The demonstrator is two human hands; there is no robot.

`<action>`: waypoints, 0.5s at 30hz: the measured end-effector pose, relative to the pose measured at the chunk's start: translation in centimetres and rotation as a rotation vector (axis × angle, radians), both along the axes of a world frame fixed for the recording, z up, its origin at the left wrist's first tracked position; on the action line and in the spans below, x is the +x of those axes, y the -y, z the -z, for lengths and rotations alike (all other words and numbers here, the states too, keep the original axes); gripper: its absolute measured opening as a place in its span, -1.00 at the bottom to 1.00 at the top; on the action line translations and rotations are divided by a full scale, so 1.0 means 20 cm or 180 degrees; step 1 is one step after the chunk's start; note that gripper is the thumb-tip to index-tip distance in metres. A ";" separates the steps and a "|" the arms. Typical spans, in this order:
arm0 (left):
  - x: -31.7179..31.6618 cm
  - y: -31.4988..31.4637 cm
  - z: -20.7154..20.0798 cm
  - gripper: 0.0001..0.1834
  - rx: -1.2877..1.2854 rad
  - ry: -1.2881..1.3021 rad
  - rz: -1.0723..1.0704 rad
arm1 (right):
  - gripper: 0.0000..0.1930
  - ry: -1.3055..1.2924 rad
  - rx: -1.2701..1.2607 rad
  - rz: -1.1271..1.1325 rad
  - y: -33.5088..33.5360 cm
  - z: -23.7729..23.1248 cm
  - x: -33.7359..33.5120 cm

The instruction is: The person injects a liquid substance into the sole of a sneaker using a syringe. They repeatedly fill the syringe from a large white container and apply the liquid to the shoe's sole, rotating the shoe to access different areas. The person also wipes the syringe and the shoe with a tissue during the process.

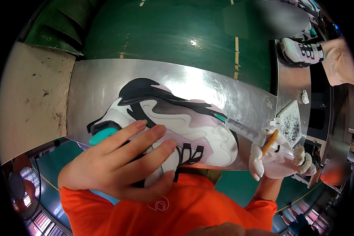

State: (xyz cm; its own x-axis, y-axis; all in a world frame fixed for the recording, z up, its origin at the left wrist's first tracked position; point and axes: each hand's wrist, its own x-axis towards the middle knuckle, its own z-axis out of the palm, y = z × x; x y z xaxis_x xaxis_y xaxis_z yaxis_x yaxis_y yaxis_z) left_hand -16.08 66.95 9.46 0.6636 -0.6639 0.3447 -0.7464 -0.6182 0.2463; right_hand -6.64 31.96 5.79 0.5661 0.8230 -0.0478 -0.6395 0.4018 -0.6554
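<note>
A white, pale-pink and black sneaker point(185, 122) lies on its side on the metal ledge point(94, 82), its black sole facing away from me and its toe to the right. My left hand point(126, 161) is closed around its opening and tongue, fingers across the upper, beside a teal heel lining point(102, 135). In a white glove, my right hand point(277, 163) grips a clear syringe point(244, 130) with an orange-yellow band around a gloved finger. The syringe's teal tip point(220, 117) meets the seam between sole and upper near the toe.
Beyond the ledge runs a green belt point(157, 31) with dashed yellow lines. A tan board point(35, 102) stands at the left. On the right are a black-speckled white pad point(292, 122), a crumpled white scrap point(305, 96), another sneaker point(303, 53) and another person's arm point(340, 61).
</note>
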 end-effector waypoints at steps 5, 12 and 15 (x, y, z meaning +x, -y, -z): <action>0.02 0.00 -0.01 -0.67 0.0062 -0.0029 0.0056 | 0.06 -0.0122 -0.0003 0.0064 0.00 0.04 -0.01; 0.00 0.01 0.01 -0.78 -0.0082 0.0033 -0.0088 | 0.06 -0.0064 0.0068 -0.0008 -0.01 0.05 0.00; 0.00 0.01 0.00 -0.74 -0.0035 0.0036 -0.0047 | 0.04 -0.0051 -0.0102 0.0091 -0.02 0.02 -0.01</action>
